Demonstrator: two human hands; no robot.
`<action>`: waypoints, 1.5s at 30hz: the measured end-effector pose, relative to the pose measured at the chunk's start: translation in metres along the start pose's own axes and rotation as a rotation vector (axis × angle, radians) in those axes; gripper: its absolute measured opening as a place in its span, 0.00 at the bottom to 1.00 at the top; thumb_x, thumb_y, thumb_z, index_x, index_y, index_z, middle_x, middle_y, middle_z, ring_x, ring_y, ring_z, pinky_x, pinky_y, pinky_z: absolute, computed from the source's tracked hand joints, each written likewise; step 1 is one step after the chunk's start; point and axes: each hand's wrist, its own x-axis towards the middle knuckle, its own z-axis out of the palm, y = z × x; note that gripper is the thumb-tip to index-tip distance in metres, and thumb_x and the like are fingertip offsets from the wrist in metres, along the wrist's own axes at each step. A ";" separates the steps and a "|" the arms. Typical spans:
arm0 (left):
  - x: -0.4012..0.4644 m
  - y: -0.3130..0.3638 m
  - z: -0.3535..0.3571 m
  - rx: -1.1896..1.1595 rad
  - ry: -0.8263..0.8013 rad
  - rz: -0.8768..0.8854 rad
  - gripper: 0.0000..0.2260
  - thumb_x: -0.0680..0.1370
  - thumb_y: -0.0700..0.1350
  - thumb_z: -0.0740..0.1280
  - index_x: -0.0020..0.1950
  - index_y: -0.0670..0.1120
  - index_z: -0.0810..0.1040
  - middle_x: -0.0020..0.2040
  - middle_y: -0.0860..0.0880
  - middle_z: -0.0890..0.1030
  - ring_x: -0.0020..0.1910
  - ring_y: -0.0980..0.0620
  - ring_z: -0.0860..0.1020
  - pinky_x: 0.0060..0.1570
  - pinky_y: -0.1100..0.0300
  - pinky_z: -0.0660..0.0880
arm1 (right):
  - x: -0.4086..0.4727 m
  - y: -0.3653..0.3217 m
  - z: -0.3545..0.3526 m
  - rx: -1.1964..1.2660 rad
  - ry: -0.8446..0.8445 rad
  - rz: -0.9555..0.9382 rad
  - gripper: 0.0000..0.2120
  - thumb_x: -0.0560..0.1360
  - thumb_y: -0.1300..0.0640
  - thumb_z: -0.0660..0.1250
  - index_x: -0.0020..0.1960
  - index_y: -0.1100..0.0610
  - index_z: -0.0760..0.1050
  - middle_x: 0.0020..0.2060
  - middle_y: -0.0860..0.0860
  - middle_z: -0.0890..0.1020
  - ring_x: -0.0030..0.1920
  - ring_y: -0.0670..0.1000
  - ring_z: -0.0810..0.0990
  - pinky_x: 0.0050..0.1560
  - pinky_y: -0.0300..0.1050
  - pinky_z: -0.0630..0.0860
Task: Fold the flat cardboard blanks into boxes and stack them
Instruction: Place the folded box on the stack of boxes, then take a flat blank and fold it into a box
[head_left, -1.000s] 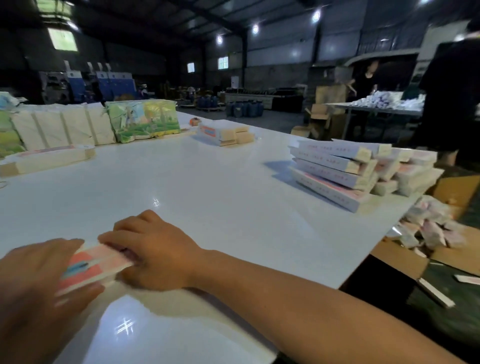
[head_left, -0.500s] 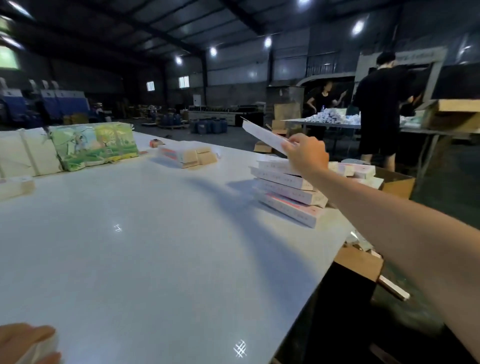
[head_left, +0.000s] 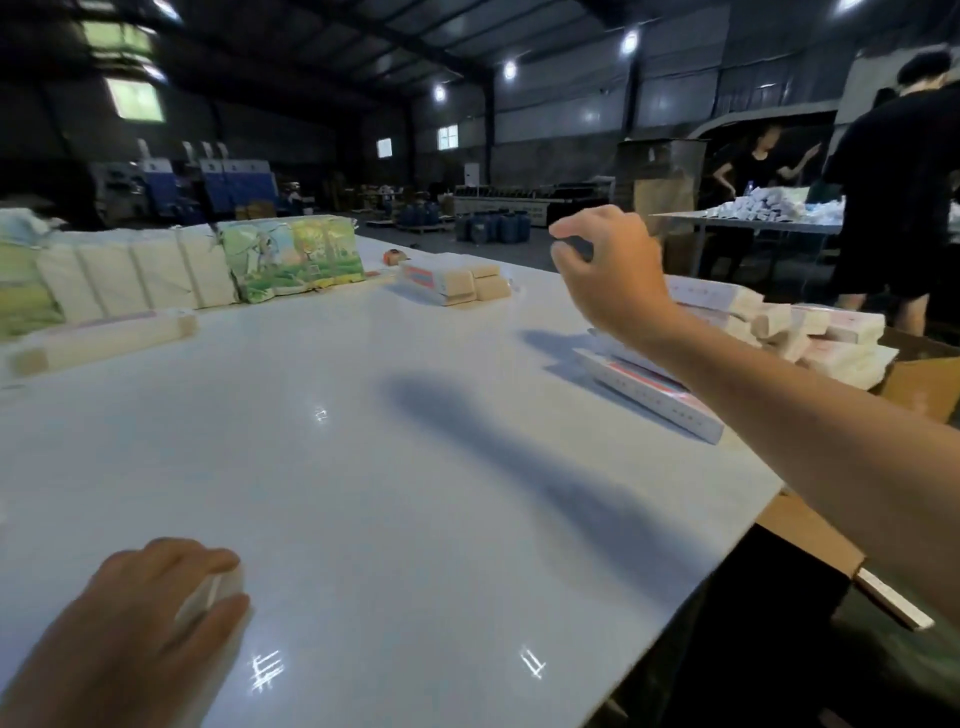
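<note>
table (head_left: 363, 467): glossy white | stacked boxes (head_left: 654, 389): white with red-pink stripe | small box pile (head_left: 452, 280): white, red-and-blue panel, tan ends | printed packs (head_left: 293, 257): green-yellow landscape picture | wrapped bundles (head_left: 135, 280): cream | carton (head_left: 919, 379): brown

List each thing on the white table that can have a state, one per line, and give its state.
left hand: grips a white box, low on the table
right hand: raised, fingers curled, holds nothing
stack of boxes: folded, piled at the right edge
white box: held
</note>
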 end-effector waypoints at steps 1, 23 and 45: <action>-0.001 0.007 -0.010 -0.043 0.010 -0.004 0.20 0.67 0.60 0.57 0.46 0.51 0.82 0.43 0.48 0.80 0.43 0.40 0.78 0.44 0.44 0.73 | -0.012 -0.029 0.010 0.086 -0.053 -0.081 0.12 0.78 0.55 0.61 0.58 0.54 0.79 0.58 0.52 0.79 0.60 0.54 0.73 0.60 0.51 0.69; 0.008 -0.014 -0.054 -0.433 0.024 -0.430 0.16 0.77 0.54 0.65 0.61 0.50 0.75 0.60 0.50 0.77 0.51 0.53 0.75 0.50 0.60 0.72 | -0.163 -0.113 0.130 0.304 -0.700 -0.480 0.08 0.73 0.62 0.68 0.43 0.50 0.81 0.47 0.49 0.81 0.50 0.56 0.78 0.49 0.51 0.73; -0.038 -0.172 -0.152 0.300 -0.116 -1.285 0.42 0.57 0.58 0.80 0.62 0.47 0.63 0.57 0.41 0.72 0.57 0.41 0.71 0.54 0.48 0.72 | -0.151 -0.112 0.137 0.311 -0.670 -0.445 0.11 0.72 0.64 0.69 0.42 0.47 0.80 0.45 0.47 0.81 0.46 0.55 0.78 0.48 0.51 0.74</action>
